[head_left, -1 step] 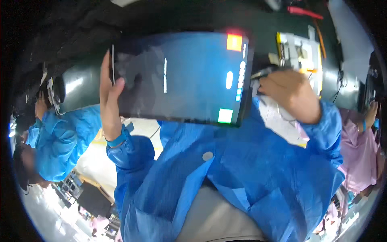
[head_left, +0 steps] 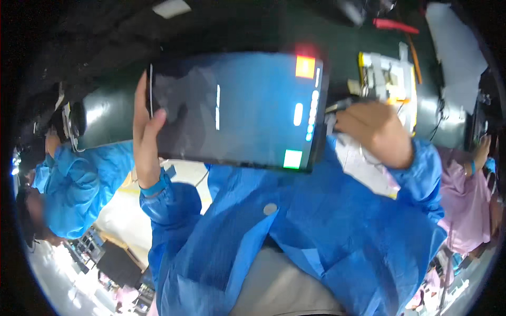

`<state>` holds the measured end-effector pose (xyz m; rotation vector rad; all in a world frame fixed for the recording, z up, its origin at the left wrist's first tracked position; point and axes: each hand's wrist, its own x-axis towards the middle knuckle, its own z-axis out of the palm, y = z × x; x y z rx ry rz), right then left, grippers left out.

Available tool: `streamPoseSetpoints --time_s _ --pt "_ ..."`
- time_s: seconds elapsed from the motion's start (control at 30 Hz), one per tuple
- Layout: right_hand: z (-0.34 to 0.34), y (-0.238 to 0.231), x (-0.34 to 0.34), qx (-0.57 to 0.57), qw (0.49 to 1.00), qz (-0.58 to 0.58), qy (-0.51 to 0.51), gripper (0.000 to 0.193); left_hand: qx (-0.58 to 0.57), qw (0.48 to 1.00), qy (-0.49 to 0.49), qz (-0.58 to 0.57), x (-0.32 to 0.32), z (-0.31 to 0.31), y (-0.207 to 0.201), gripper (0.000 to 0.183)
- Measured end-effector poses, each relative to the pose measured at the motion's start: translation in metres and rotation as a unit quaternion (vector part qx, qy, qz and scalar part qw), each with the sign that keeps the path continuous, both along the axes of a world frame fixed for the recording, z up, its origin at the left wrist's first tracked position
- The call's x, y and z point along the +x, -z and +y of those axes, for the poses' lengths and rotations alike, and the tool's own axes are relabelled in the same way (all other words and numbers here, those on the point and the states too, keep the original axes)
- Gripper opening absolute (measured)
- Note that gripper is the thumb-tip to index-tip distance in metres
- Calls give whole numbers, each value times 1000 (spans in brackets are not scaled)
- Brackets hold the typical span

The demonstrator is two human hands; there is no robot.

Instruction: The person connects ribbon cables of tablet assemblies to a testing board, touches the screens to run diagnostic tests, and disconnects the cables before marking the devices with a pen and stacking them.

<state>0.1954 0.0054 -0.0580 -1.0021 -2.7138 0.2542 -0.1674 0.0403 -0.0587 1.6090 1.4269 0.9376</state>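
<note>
I hold a large dark tablet [head_left: 237, 110] flat in front of my chest. Its screen glows blue, with an orange square at the top right, a pale green square at the bottom right and a few white bars. My left hand [head_left: 145, 139] grips its left edge, thumb on the glass. My right hand [head_left: 375, 132] is curled against the right edge, fingers closed there. A white cloth [head_left: 358, 166] lies under that hand, over my blue coat sleeve. How the fingers sit behind the edge is hidden.
Beyond the tablet lies a dark green bench [head_left: 110, 118] with a white and yellow fixture [head_left: 387, 79], a red tool [head_left: 395, 25] and a white sheet [head_left: 453, 50]. A person in a blue coat [head_left: 79, 184] stands at my left, and a person in pink [head_left: 469, 205] at my right.
</note>
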Motion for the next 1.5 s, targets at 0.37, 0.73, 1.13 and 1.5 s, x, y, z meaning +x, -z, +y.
streamPoseSetpoints --time_s 0.37,0.73,1.13,1.5 --pt "-2 -73 -24 83 981 -140 103 24 88 989 -114 -37 -23 3 17 55" --pt "162 5 11 79 977 -136 147 51 148 962 -214 -79 -56 -31 32 47" --pt "170 10 21 67 983 -63 158 51 160 962 -205 -88 -47 -42 23 47" --pt "170 13 22 109 967 -59 222 53 180 966 -181 -38 -27 -41 14 48"
